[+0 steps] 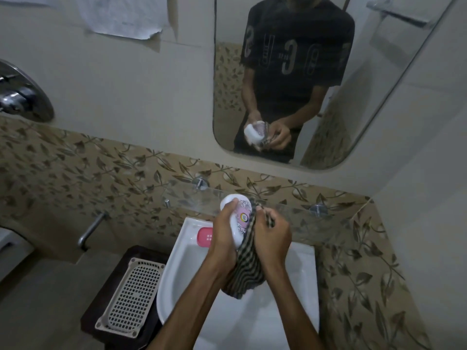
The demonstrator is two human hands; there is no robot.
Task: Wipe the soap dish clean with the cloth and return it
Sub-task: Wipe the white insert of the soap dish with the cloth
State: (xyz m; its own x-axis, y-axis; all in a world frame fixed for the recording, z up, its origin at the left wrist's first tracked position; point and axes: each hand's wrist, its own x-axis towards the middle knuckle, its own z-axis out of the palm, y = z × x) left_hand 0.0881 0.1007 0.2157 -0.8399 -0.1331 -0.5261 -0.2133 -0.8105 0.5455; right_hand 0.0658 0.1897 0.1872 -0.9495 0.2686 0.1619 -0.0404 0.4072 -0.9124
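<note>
Here, left hand [223, 229] curled round soap dish [238, 218], right hand [271, 238] clenched on striped cloth [249, 271].

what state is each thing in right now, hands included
soap dish: lifted above the sink, held tilted
striped cloth: bunched against the dish, tail hanging down
left hand: grips the soap dish
right hand: grips the cloth
pink soap case: lying on the sink rim
sink: basin dry-looking, no water running
</note>
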